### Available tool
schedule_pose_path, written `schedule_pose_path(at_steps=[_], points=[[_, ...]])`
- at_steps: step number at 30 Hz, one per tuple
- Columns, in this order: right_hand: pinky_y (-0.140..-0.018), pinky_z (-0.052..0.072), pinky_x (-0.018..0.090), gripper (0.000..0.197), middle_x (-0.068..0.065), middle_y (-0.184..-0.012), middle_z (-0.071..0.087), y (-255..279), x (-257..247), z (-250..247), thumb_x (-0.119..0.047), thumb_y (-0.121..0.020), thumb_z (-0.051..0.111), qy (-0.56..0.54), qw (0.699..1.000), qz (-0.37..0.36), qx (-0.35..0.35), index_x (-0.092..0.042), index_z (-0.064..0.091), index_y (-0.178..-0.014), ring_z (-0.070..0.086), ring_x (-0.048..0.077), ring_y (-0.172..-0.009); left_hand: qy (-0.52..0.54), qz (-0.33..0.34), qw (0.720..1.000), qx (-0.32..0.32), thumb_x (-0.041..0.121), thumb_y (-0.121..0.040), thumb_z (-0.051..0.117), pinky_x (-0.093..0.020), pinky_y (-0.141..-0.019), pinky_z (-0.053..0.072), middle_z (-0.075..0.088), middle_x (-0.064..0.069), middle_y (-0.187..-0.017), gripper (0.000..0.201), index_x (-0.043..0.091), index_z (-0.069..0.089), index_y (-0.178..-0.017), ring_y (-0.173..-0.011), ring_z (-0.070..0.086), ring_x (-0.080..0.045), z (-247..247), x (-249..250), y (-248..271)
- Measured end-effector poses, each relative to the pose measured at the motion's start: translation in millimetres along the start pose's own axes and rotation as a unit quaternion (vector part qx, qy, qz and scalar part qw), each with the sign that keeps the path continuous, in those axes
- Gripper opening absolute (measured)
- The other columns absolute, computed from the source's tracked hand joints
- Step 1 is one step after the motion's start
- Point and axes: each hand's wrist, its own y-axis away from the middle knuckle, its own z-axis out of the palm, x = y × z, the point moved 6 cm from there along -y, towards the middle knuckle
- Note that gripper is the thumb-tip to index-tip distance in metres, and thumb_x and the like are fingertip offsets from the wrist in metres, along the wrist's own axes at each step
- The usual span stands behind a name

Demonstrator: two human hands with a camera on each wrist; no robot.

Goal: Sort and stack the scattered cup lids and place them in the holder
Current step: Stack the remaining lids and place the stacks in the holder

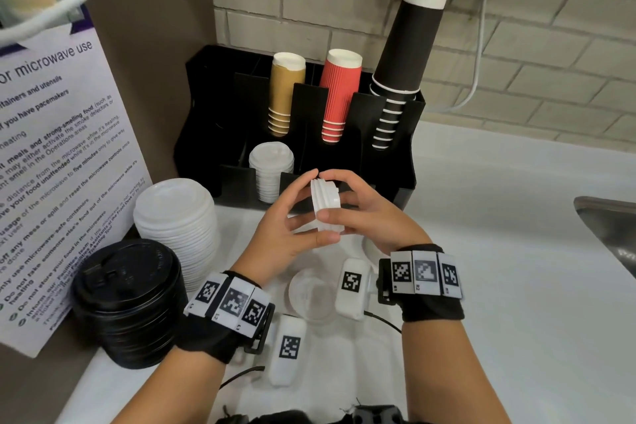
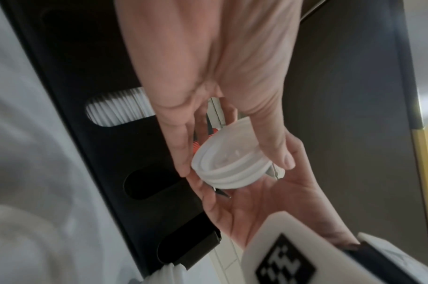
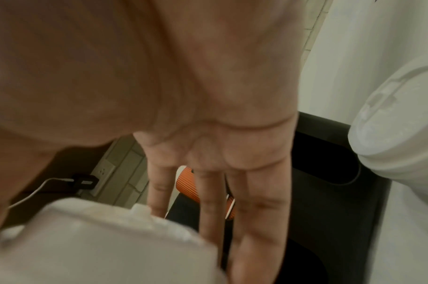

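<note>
A short stack of small white cup lids (image 1: 325, 205) is held on its side between both hands, just in front of the black holder (image 1: 409, 148). My left hand (image 1: 303, 206) pinches the stack from the left, thumb below and fingers above. My right hand (image 1: 347, 200) cups it from the right, with the thumb on the rim. The left wrist view shows the lid stack (image 2: 232, 169) between my left thumb and fingers, my right palm beneath it. More small white lids (image 1: 272, 165) fill a front slot of the holder. The right wrist view shows a blurred palm and the lids (image 3: 98, 246).
A tall stack of larger white lids (image 1: 175, 213) and a stack of black lids (image 1: 130, 299) stand on the counter at left. A clear lid (image 1: 311, 296) lies between my wrists. Tan, red and black cups fill the holder's rear slots. A sink edge (image 1: 605, 220) lies right.
</note>
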Motion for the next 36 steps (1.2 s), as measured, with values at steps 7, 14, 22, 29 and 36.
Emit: schedule_pose_path(at_steps=[7,14,22,29,36], points=[[-0.09,0.054,0.05,0.062,0.008,-0.116,0.065,3.1,-5.8,-5.7,-0.019,-0.073,0.081,-0.016,0.999,-0.019,-0.022,-0.031,0.055,-0.127,0.068,0.024,-0.101,-0.016,0.025,1.0,0.004,0.029,-0.057,0.092,-0.019,-0.088,0.051,0.052,0.004,-0.138,0.095,0.038,0.044,-0.139,-0.119,0.057,-0.004,-1.2,4.5,-0.2],[-0.083,0.058,0.045,0.061,0.006,-0.115,0.065,0.7,-6.5,-4.9,-0.024,-0.068,0.083,-0.012,0.999,-0.026,-0.013,-0.035,0.057,-0.122,0.068,0.022,-0.099,-0.006,0.028,0.999,0.022,0.026,-0.055,0.091,-0.024,-0.086,0.053,0.054,0.009,-0.132,0.089,0.044,0.047,-0.131,-0.114,0.061,-0.009,0.1,8.0,2.0],[-0.082,0.058,0.044,0.059,0.008,-0.115,0.063,-3.7,-7.1,-1.7,-0.02,-0.07,0.084,0.0,0.999,-0.031,-0.023,-0.035,0.057,-0.121,0.068,0.023,-0.098,-0.005,0.025,0.999,0.032,0.023,-0.057,0.088,-0.024,-0.084,0.054,0.052,0.005,-0.135,0.088,0.041,0.047,-0.133,-0.116,0.06,-0.009,-2.5,9.6,4.5],[-0.067,0.06,0.034,0.056,0.003,-0.109,0.061,-42.8,-41.7,0.5,-0.016,-0.069,0.084,0.068,0.995,-0.057,-0.033,-0.037,0.058,-0.114,0.069,0.021,-0.087,0.018,-0.006,0.994,0.103,0.033,-0.053,0.088,-0.031,-0.095,0.052,0.044,0.002,-0.146,0.108,0.038,0.033,-0.145,-0.124,0.056,-0.013,-20.2,4.8,7.1],[-0.065,0.047,0.017,0.059,-0.002,-0.105,0.056,-118.3,-72.6,8.0,-0.024,-0.069,0.082,0.275,0.957,-0.097,0.004,-0.027,0.054,-0.121,0.056,0.014,-0.092,-0.02,-0.101,0.986,0.134,0.032,-0.067,0.084,-0.023,-0.078,0.051,0.052,0.008,-0.132,0.063,0.035,0.053,-0.122,-0.109,0.062,-0.01,-30.4,-12.5,16.5]])
